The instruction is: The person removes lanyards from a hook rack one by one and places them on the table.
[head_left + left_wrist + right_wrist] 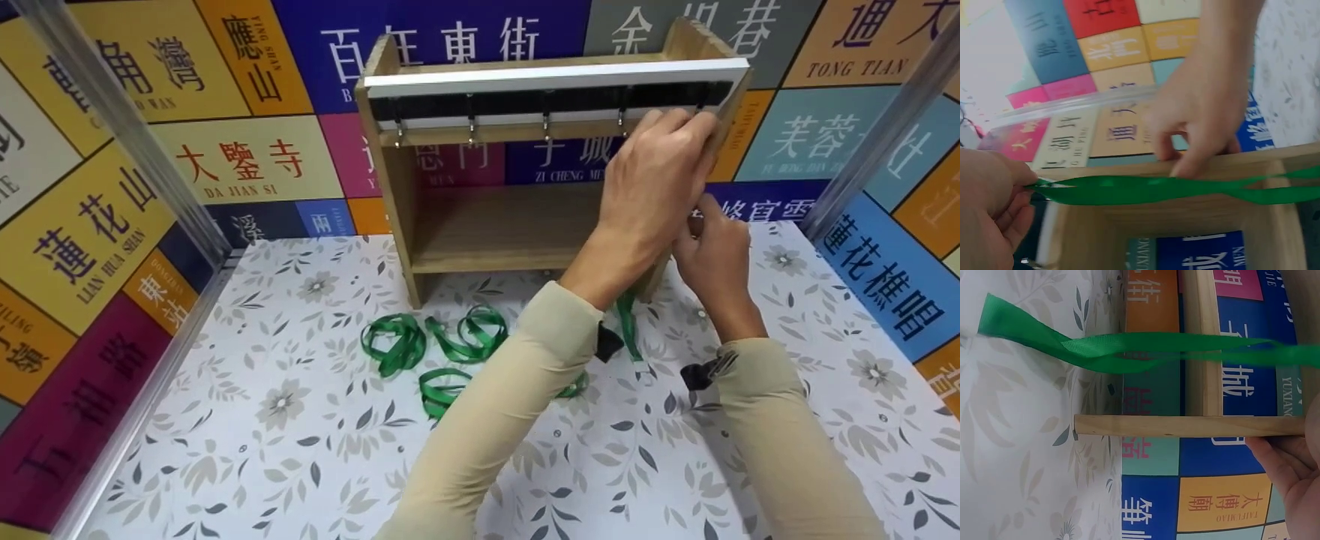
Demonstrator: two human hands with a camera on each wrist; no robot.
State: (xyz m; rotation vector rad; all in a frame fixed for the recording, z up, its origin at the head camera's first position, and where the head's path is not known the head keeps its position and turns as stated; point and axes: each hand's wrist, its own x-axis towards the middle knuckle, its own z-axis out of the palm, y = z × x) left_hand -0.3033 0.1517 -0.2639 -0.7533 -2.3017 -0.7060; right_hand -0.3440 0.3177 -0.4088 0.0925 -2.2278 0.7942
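Note:
In the head view a wooden rack [487, 259] stands on the table, with a row of small metal hooks [472, 127] along its black-and-white front strip. My left hand [656, 172] is up by the strip's right end, covering the hook there. Its thumb and fingers pinch the end of a green lanyard [1129, 188], which hangs down past the rack's right side. Lower down, my right hand [716, 259] grips the rack's right side panel [1185, 426]. In the right wrist view its fingers [1275, 461] press against that panel.
Several coiled green lanyards [395, 345] lie on the flower-patterned tablecloth [285, 457] before the rack, one partly behind the left sleeve [487, 427]. Panels with Chinese characters [247, 157] stand behind and at both sides, with clear posts [150, 142] at the corners.

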